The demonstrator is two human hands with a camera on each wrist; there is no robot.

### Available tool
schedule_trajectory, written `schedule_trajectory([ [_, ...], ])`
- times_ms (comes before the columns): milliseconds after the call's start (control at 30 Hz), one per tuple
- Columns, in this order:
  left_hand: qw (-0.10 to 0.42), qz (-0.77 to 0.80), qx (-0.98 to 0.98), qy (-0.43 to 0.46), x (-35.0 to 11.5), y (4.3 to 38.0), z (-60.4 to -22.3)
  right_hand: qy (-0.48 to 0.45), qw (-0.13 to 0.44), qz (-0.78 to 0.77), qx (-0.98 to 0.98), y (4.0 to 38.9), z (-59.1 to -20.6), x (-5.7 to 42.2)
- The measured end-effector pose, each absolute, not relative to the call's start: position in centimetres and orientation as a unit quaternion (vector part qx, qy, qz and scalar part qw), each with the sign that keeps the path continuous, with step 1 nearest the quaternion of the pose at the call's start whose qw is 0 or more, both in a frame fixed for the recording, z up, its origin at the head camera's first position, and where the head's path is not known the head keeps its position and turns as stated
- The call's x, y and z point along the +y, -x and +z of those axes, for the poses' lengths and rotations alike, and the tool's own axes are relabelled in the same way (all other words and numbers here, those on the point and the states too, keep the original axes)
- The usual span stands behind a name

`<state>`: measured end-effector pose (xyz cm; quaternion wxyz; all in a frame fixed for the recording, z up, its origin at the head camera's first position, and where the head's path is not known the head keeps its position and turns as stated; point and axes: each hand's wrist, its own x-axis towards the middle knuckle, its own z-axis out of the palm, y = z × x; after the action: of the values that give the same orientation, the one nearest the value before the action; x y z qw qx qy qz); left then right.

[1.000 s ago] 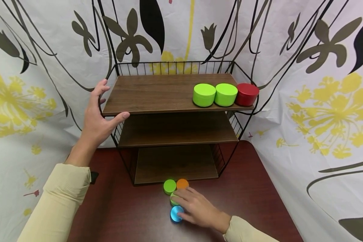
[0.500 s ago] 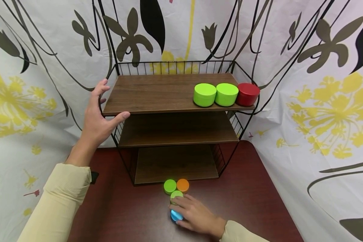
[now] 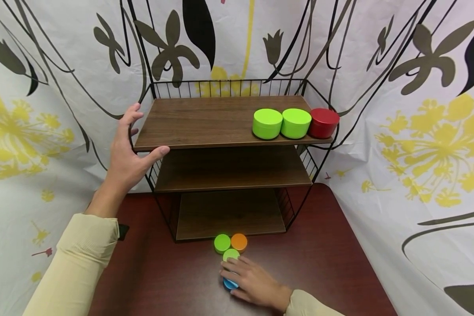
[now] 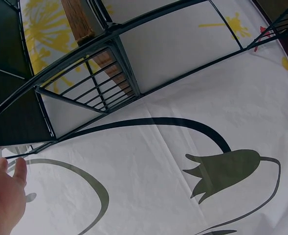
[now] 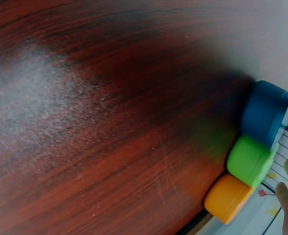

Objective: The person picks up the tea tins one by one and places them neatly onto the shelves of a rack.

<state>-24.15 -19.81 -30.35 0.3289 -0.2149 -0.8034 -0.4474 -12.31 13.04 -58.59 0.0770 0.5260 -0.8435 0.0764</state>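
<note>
In the head view my left hand (image 3: 127, 151) holds the front left corner of the three-tier wire-framed shelf (image 3: 205, 125), thumb along the top board's front edge, fingers at the side. Its fingertips also show in the left wrist view. My right hand (image 3: 256, 281) is over a blue round tin (image 3: 231, 284) on the table, fingers spread and partly hiding it. I cannot tell whether they touch the tin. Just beyond stand a light green tin (image 3: 231, 254), a green tin (image 3: 222, 243) and an orange tin (image 3: 238, 242). The right wrist view shows the blue tin (image 5: 265, 115) upright.
On the top board's right side two lime green tins (image 3: 267, 123) and a red tin (image 3: 324, 123) stand in a row. The shelf stands on a dark red table (image 3: 324, 245), with patterned cloth (image 3: 418, 145) behind and at both sides.
My right hand has shifted slightly left and toward me, so its fingers now cover more of the blue tin and less of the light green one. My left hand has stayed put.
</note>
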Motion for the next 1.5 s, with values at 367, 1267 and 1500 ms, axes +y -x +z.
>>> schedule_trajectory([
  [367, 0.329, -0.446, -0.804, 0.213, -20.5, 25.1, -31.1, -0.530, 0.086, 0.058, -0.841, 12.3, -59.9, 13.3],
  [1267, 0.330, -0.440, -0.807, 0.216, -20.3, 24.8, -31.0, -0.564, 0.129, 0.060, -0.813, 11.6, -61.1, 13.0],
  [1500, 0.331, -0.439, -0.806, 0.219, -20.2, 24.8, -30.9, -0.570, 0.108, 0.097, -0.809, 11.5, -61.2, 12.7],
])
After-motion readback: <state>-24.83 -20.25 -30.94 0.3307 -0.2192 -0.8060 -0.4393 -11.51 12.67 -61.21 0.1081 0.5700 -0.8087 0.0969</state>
